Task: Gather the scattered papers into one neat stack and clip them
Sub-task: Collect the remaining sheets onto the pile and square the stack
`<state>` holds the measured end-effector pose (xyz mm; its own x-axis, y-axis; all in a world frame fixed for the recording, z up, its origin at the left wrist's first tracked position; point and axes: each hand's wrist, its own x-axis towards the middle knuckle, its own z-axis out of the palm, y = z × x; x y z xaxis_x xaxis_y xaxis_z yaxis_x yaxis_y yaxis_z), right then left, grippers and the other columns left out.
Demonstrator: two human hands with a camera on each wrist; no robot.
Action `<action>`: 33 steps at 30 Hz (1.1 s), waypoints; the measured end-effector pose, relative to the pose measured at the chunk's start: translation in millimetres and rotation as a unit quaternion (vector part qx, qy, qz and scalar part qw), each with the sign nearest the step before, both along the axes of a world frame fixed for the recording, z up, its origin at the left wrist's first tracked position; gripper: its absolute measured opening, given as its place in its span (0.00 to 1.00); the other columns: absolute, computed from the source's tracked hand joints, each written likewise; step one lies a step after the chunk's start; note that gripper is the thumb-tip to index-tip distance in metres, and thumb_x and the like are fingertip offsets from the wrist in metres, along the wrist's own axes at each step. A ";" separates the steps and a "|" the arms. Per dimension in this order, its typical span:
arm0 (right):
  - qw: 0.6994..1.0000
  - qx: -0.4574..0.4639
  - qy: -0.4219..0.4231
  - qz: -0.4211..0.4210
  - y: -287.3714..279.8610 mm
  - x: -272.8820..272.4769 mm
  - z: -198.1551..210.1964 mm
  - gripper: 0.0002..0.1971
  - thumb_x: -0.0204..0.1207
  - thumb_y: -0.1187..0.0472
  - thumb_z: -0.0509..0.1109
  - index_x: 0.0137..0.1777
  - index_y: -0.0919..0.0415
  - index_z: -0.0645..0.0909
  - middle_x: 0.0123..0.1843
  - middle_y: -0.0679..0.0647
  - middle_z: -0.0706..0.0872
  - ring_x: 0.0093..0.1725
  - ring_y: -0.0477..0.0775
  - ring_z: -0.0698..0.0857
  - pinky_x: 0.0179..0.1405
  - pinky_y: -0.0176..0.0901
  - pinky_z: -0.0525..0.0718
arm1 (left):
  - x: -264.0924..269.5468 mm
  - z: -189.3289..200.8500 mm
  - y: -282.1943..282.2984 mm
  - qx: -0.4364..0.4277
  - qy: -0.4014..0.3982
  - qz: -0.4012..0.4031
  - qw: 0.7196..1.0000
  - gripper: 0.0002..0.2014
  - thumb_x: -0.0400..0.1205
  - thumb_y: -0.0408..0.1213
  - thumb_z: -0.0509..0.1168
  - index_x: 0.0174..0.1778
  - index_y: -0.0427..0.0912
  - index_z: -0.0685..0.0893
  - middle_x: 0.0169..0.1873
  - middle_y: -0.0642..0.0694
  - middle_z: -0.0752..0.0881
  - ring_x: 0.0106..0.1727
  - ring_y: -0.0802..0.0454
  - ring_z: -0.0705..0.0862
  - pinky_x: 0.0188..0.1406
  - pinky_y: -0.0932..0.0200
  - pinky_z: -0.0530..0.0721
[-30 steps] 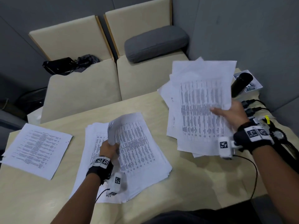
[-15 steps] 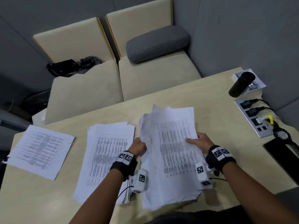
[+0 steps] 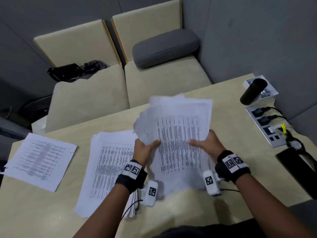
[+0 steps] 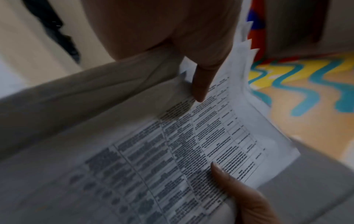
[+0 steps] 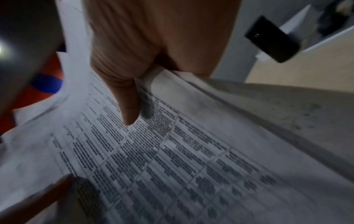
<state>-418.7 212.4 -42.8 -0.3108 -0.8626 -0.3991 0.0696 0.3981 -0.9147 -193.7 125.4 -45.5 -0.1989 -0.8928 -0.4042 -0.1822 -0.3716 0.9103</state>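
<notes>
Papers: a loose bundle of printed sheets [image 3: 178, 143] is lifted off the tabletop [image 3: 231, 107] and tilted up toward the far side, its edges fanned and uneven along the left. The left hand [image 3: 145, 150] grips the bundle's left edge, thumb on the printed face and fingers behind; the left wrist view shows that thumb [image 4: 201, 84] pressed on the top sheet. The right hand [image 3: 207, 145] grips the right edge the same way, with its thumb [image 5: 128, 103] lying across the printed table.

A second pile of sheets [image 3: 106, 162] lies flat on the tabletop just left of the held bundle, roughly squared, its near right corner hidden under the left forearm. A single printed sheet [image 3: 41, 158] lies further left, well apart from the pile, near the tabletop's left edge.

At the far right of the tabletop a black cylinder [image 3: 252, 91] rests tilted against a small white box [image 3: 269, 93]. Nearer, along the right edge, are a power strip [image 3: 264, 127] with plugs in it, a wristwatch [image 3: 295, 145] and a flat black object [image 3: 298, 169]. Beyond the tabletop stands a beige sofa [image 3: 103, 93] with a grey cushion [image 3: 164, 47] and a black bag [image 3: 66, 73].
</notes>
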 end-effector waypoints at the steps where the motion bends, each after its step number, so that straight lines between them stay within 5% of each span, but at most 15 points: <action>1: 0.998 -0.051 0.023 -0.010 -5.2 -0.6 17.6 0.15 0.68 0.67 0.81 0.50 0.53 0.81 0.48 0.45 0.88 0.49 0.43 0.88 0.49 0.36 0.87 | -3.5 19.3 -7.1 -0.034 0.036 0.012 0.999 0.16 0.71 0.27 0.77 0.53 0.38 0.84 0.48 0.38 0.90 0.52 0.36 0.89 0.52 0.44 0.89; 6: 0.979 -0.190 0.031 -0.068 -12.3 -0.4 65.3 0.18 0.66 0.69 0.82 0.52 0.50 0.86 0.52 0.50 0.92 0.55 0.48 0.90 0.53 0.42 0.88 | -4.7 82.4 -14.9 -0.134 0.148 0.021 0.980 0.22 0.71 0.19 0.74 0.62 0.29 0.82 0.52 0.40 0.91 0.54 0.44 0.89 0.58 0.45 0.87; 10: 0.980 -0.182 0.044 -0.065 -12.7 6.0 66.9 0.19 0.61 0.69 0.85 0.51 0.55 0.86 0.49 0.49 0.93 0.53 0.48 0.91 0.55 0.48 0.88 | 2.4 90.9 -10.2 -0.207 0.103 -0.030 0.972 0.23 0.68 0.36 0.80 0.59 0.44 0.85 0.53 0.40 0.89 0.57 0.41 0.87 0.57 0.37 0.85; 14: 0.982 -0.181 0.034 -0.044 -14.4 10.6 69.8 0.21 0.62 0.74 0.83 0.54 0.61 0.85 0.47 0.46 0.93 0.51 0.45 0.91 0.53 0.37 0.87 | -5.5 98.3 -9.3 -0.231 0.111 -0.028 0.966 0.13 0.70 0.27 0.77 0.47 0.35 0.83 0.37 0.51 0.87 0.39 0.58 0.85 0.39 0.64 0.83; 17: 0.987 -0.146 -0.005 -0.066 -21.6 7.7 47.7 0.24 0.59 0.68 0.86 0.56 0.65 0.84 0.49 0.55 0.93 0.51 0.53 0.92 0.53 0.47 0.89 | -7.7 95.0 -18.1 -0.225 0.112 -0.007 0.968 0.10 0.72 0.19 0.74 0.45 0.33 0.83 0.34 0.57 0.86 0.36 0.62 0.83 0.38 0.71 0.79; 19: 0.992 -0.090 -0.032 -0.082 -28.7 5.9 28.5 0.36 0.52 0.57 0.91 0.60 0.66 0.81 0.53 0.58 0.92 0.52 0.54 0.92 0.53 0.52 0.90 | -7.0 90.8 -24.5 -0.206 0.122 0.004 0.971 0.12 0.70 0.20 0.75 0.46 0.33 0.83 0.35 0.53 0.86 0.38 0.60 0.83 0.40 0.69 0.80; 23: 0.998 -0.015 -0.039 -0.051 -38.6 13.5 -3.0 0.38 0.50 0.56 0.91 0.60 0.63 0.79 0.53 0.54 0.90 0.50 0.47 0.91 0.43 0.38 0.89 | -8.4 73.0 -28.0 -0.124 0.158 0.001 0.980 0.15 0.66 0.25 0.76 0.48 0.42 0.88 0.43 0.42 0.88 0.46 0.46 0.85 0.51 0.49 0.83; 26: 0.998 -0.006 -0.014 -0.053 -42.8 15.1 -21.0 0.53 0.34 0.40 0.91 0.62 0.62 0.80 0.55 0.53 0.91 0.53 0.51 0.90 0.54 0.54 0.90 | -10.6 72.4 -26.1 -0.136 0.144 -0.020 0.980 0.18 0.68 0.35 0.77 0.55 0.43 0.87 0.46 0.45 0.90 0.50 0.46 0.88 0.54 0.47 0.86; 29: 0.997 -0.014 -0.011 -0.076 -44.9 14.0 -18.4 0.51 0.35 0.38 0.90 0.61 0.61 0.81 0.54 0.51 0.91 0.53 0.51 0.90 0.55 0.54 0.89 | -15.9 89.2 -25.2 -0.241 0.115 0.026 0.963 0.20 0.70 0.50 0.73 0.49 0.38 0.87 0.38 0.50 0.87 0.41 0.55 0.84 0.43 0.61 0.83; 33: 0.996 -0.044 -0.010 -0.078 -46.2 20.5 0.1 0.34 0.51 0.56 0.90 0.58 0.61 0.83 0.52 0.51 0.92 0.51 0.48 0.91 0.51 0.47 0.88 | -30.0 101.6 -33.3 -0.310 0.087 0.144 0.936 0.20 0.74 0.50 0.72 0.39 0.32 0.85 0.30 0.51 0.83 0.32 0.60 0.80 0.36 0.67 0.79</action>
